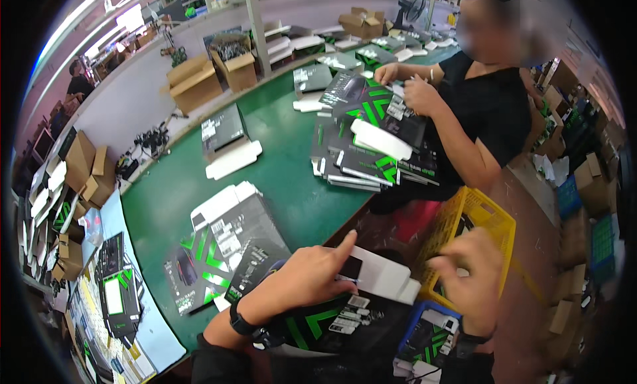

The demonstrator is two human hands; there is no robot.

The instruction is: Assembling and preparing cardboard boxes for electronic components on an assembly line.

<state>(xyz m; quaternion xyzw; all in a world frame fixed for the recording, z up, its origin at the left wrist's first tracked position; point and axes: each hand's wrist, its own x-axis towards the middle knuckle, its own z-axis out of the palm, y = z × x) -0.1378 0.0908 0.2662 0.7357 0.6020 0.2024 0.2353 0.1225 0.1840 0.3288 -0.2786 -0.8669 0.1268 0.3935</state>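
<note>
My left hand (318, 271) lies over a black box with green stripes (308, 329), thumb and forefinger spread apart at its end. A white cardboard flap (385, 276) sticks out of that box, beside the fingertips. To the right, above a blue crate, my right hand (470, 278) is raised with curled fingers; motion smears it, and whether it holds anything is unclear. Left of my left hand, more black boxes (249, 221) with white flaps rest on the green table (279, 165).
A yellow plastic basket (501, 215) stands on the right, near the blue crate (424, 311). Across the table a co-worker (488, 105) handles a pile of black boxes (365, 112). One grey-black box (223, 128) sits apart. Brown cartons (192, 83) line the back edge.
</note>
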